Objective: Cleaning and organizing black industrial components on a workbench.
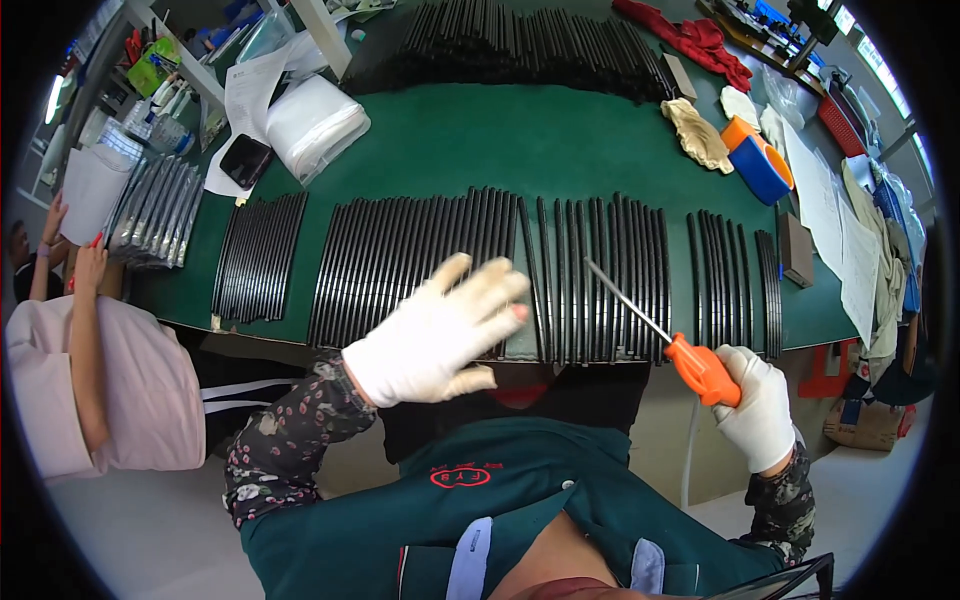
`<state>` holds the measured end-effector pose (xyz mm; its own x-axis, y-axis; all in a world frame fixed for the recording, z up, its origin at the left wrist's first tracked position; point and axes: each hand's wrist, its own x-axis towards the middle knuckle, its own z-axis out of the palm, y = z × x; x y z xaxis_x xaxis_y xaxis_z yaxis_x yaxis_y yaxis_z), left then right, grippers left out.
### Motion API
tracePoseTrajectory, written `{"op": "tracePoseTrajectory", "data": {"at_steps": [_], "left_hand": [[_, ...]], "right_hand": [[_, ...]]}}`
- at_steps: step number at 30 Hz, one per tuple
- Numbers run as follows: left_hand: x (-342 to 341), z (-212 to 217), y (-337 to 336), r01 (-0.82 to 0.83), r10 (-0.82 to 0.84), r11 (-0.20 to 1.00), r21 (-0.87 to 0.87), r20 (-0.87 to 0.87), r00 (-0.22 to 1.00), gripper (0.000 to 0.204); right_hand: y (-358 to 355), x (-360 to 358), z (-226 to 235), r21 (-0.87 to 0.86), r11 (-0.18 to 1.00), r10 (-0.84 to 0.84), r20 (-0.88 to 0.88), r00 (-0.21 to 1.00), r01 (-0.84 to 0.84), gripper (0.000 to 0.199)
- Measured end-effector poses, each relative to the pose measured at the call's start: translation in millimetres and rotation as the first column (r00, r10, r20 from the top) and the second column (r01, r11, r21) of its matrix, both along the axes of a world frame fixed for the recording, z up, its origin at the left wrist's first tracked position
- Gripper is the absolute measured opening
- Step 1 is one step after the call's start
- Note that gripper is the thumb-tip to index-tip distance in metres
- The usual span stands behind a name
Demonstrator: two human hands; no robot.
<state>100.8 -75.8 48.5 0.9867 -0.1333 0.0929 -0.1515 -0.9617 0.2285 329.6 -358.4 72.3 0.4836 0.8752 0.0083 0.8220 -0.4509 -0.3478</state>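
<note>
A: There's the screwdriver, gripped at the near edge of the table! Which way's it aiming?

B: Tip toward the table's far side and leftward, handle end back at the near edge. Long axis on a clear slant.

A: And the fingers?

B: Those of the right hand wrap round the orange handle. The left hand, at the table's near edge, spreads its fingers wide, nothing seen in its grip.

A: Underneath?

B: Rods, side by side in groups, long axes mostly running near to far across the table. Are hand or tip touching them? Can't tell.

A: Table's far side?

B: A dense black heap. Tape sits at the table's right.
</note>
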Motion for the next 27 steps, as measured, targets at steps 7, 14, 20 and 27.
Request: {"op": "tracePoseTrajectory", "data": {"at_steps": [7, 14, 20, 27], "left_hand": [[4, -10, -12, -0.055, 0.055, 0.998, 0.005, -0.035, 0.998, 0.084], [37, -12, -35, 0.14, -0.142, 0.987, -0.084, -0.012, 0.99, 0.073], [40, -14, -35, 0.156, -0.159, 0.98, -0.124, -0.016, 0.987, 0.074], [39, -12, -38, 0.15, -0.154, 0.981, -0.122, -0.028, 0.988, 0.073]], "right_hand": [[17, -9, 3, -0.054, 0.992, 0.117, -0.023, 0.993, -0.118, 0.032], [19, -13, 9, -0.078, 0.99, 0.118, -0.012, 0.993, -0.119, 0.026], [12, -11, 17, -0.094, 0.994, 0.053, 0.007, 0.999, -0.053, 0.022], [15, -14, 21, -0.133, 0.987, 0.088, -0.02, 0.996, -0.09, 0.022]]}}
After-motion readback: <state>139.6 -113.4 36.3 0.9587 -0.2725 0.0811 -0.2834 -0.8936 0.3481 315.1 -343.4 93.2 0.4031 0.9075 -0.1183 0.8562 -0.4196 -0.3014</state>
